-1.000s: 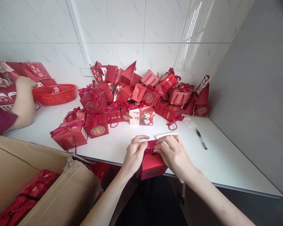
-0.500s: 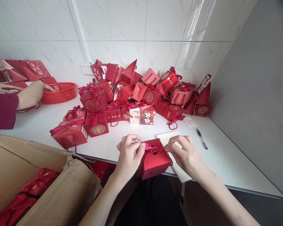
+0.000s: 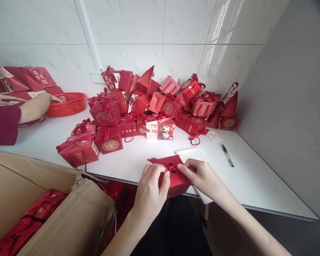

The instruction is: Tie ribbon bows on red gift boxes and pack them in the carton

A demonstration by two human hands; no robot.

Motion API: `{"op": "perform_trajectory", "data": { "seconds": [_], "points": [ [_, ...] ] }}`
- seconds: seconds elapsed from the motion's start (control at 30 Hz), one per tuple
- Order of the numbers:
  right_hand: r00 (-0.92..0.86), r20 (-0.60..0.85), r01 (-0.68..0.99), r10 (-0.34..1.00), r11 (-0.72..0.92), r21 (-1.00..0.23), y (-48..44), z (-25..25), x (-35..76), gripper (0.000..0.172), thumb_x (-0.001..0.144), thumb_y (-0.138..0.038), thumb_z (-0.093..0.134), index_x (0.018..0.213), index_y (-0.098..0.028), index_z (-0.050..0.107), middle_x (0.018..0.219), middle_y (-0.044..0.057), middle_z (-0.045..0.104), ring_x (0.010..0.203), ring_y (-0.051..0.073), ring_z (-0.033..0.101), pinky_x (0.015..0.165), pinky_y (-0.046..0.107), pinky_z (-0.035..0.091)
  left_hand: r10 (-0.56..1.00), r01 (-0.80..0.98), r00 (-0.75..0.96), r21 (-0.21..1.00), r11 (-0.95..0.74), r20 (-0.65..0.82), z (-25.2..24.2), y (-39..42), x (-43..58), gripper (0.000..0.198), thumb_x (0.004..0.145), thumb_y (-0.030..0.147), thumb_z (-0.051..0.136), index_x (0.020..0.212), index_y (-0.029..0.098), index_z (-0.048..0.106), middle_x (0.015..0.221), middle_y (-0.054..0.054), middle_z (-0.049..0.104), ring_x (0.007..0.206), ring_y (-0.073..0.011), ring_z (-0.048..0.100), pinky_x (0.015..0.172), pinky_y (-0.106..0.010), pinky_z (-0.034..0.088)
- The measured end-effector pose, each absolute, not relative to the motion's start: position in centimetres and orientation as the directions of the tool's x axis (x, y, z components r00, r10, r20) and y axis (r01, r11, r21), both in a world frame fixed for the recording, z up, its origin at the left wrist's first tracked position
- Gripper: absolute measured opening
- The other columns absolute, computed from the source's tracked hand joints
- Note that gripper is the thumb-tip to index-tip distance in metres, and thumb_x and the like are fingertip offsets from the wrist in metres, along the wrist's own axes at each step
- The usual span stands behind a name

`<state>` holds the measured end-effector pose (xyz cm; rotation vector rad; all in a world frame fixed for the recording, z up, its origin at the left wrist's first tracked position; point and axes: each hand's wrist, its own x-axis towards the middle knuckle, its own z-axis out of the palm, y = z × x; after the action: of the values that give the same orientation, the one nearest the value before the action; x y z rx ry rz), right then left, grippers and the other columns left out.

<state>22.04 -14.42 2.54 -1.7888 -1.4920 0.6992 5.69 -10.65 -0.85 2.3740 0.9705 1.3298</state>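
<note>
A red gift box (image 3: 180,183) sits at the table's front edge, partly covered by my hands. Across its top runs a dark red ribbon (image 3: 172,168), knotted over the round holes in the lid. My left hand (image 3: 152,183) pinches the ribbon on the left of the knot, and a loose ribbon tail sticks out beyond its knuckles. From the right, my right hand (image 3: 200,176) has thumb and fingers closed on the ribbon beside the knot. Behind the box and partly under it lies a sheet of paper with writing (image 3: 191,153).
Several red gift boxes (image 3: 110,144) are heaped along the wall. A pen (image 3: 228,155) lies at right. A cardboard carton (image 3: 69,213) with ribboned boxes stands at lower left. Beyond it, a co-worker's hand (image 3: 37,105) reaches into a red basket (image 3: 74,106).
Both hands have moved in toward the knot, the right one sliding left along the ribbon. The ribbon loops are drawn in closer over the lid holes.
</note>
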Motion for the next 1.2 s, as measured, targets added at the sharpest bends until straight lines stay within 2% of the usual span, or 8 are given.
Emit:
{"op": "perform_trajectory", "data": {
  "seconds": [0.1,0.2,0.3,0.43,0.6,0.8,1.03,1.2],
  "points": [
    [0.173,-0.003,0.491,0.985,-0.089,-0.867,-14.0,2.3,22.2,0.037,0.077,-0.054,0.052,0.063,-0.019,0.051,0.058,-0.002,0.051,0.052,0.012,0.043,0.05,0.025,0.033,0.681,0.392,0.332,0.561,-0.729,0.652,-1.0,-10.5,5.6,0.011,0.087,0.015,0.046,0.077,0.02,0.049,0.08,-0.001,0.061,0.077,-0.0149,0.055,0.067,-0.027,0.047],
    [0.111,-0.04,0.365,0.993,-0.079,-0.928,-13.9,2.1,22.5,0.042,0.073,-0.06,0.055,0.067,-0.018,0.051,0.061,-0.001,0.05,0.054,0.012,0.043,0.051,0.025,0.034,0.737,0.36,0.323,0.643,-0.676,0.594,-0.9,-10.3,5.4,0.013,0.085,0.015,0.045,0.073,0.02,0.048,0.084,-0.003,0.062,0.08,-0.0163,0.055,0.07,-0.029,0.048],
    [0.052,-0.063,0.269,0.997,-0.074,-0.96,-13.9,1.7,22.9,0.045,0.074,-0.063,0.055,0.069,-0.018,0.05,0.061,-0.002,0.048,0.052,0.011,0.041,0.051,0.025,0.033,0.8,0.328,0.323,0.733,-0.596,0.506,-0.9,-10.0,5.3,0.017,0.085,0.018,0.043,0.069,0.02,0.046,0.097,-0.006,0.061,0.094,-0.0193,0.055,0.077,-0.032,0.047],
    [0.016,-0.06,0.216,0.998,-0.062,-0.975,-14.1,1.3,23.4,0.045,0.076,-0.062,0.057,0.068,-0.018,0.048,0.06,-0.003,0.045,0.053,0.01,0.038,0.051,0.025,0.031,0.874,0.254,0.294,0.85,-0.461,0.386,-1.2,-9.6,5.2,0.018,0.083,0.02,0.042,0.066,0.019,0.046,0.104,-0.008,0.055,0.104,-0.0213,0.054,0.076,-0.031,0.048],
    [-0.009,-0.051,0.153,0.999,-0.049,-0.987,-14.0,0.9,23.8,0.042,0.078,-0.057,0.058,0.068,-0.017,0.05,0.063,-0.003,0.046,0.057,0.01,0.039,0.056,0.024,0.032,0.909,0.164,0.272,0.915,-0.368,0.317,-1.5,-9.2,5.0,0.019,0.082,0.021,0.042,0.063,0.019,0.046,0.104,-0.007,0.054,0.109,-0.0207,0.051,0.079,-0.028,0.047],
    [-0.089,-0.072,0.049,0.993,-0.067,-0.997,-13.7,0.3,24.4,0.038,0.08,-0.052,0.06,0.068,-0.018,0.049,0.062,-0.003,0.049,0.056,0.01,0.043,0.056,0.024,0.035,0.931,0.192,0.224,0.924,-0.331,0.287,-1.5,-8.8,4.8,0.018,0.078,0.022,0.042,0.06,0.019,0.043,0.085,-0.004,0.045,0.079,-0.0155,0.053,0.066,-0.025,0.046],
    [0.038,-0.084,0.285,0.996,-0.091,-0.954,-14.6,0.9,23.8,0.051,0.08,-0.067,0.046,0.063,-0.019,0.044,0.059,-0.004,0.04,0.054,0.011,0.037,0.054,0.025,0.031,0.892,0.33,0.381,0.865,-0.377,0.243,0.2,-8.8,4.6,0.029,0.084,0.035,0.044,0.06,0.02,0.04,0.071,0.0,0.043,0.065,-0.0141,0.048,0.063,-0.027,0.042],
    [0.092,-0.087,0.251,0.992,-0.108,-0.962,-14.8,1.1,22.9,0.052,0.072,-0.069,0.055,0.061,-0.02,0.043,0.054,-0.004,0.044,0.05,0.01,0.038,0.049,0.024,0.032,0.893,0.317,0.406,0.886,-0.338,0.195,0.3,-8.7,5.2,0.029,0.084,0.034,0.047,0.06,0.02,0.04,0.065,0.002,0.045,0.062,-0.0135,0.047,0.06,-0.025,0.04]
  ]
}}
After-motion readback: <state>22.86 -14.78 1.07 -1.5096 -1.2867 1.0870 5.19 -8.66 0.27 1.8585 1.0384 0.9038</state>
